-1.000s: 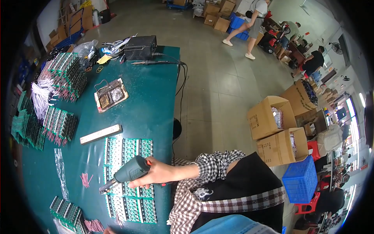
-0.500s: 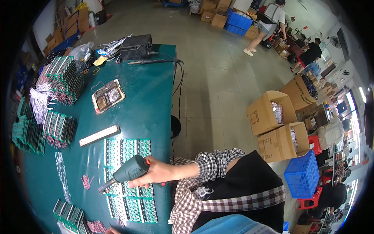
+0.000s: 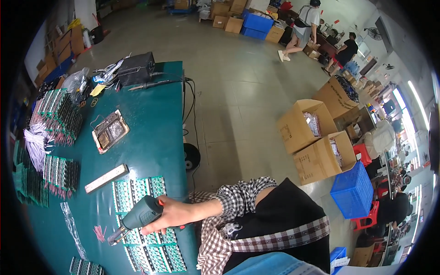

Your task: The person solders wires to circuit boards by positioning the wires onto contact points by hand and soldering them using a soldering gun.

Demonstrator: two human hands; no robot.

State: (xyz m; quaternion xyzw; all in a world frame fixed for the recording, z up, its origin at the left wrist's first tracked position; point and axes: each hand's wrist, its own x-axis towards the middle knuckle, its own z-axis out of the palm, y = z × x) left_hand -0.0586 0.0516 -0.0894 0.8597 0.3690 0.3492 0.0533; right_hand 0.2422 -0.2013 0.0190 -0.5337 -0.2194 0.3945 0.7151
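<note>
One green tool (image 3: 143, 213), inside right fingers (image 3: 153, 227)

Electronics workshop, identified by circuit boards (image 3: 153, 245) and a soldering iron (image 3: 153, 84) on a green bench (image 3: 151, 151), open cartons (image 3: 317, 166) and a blue crate (image 3: 354, 191) nearby, and other workers (image 3: 395, 208) beyond.

My right hand (image 3: 172, 214) is closed in a grip, its back turned up toward my eyes. The thumb (image 3: 152, 227) stretches forward along one side, while the other fingers curl under, partly hidden. My wrist (image 3: 191, 212) is almost straight, in line with the bare forearm (image 3: 207, 209), which reaches leftward across the view and slightly downward.
</note>
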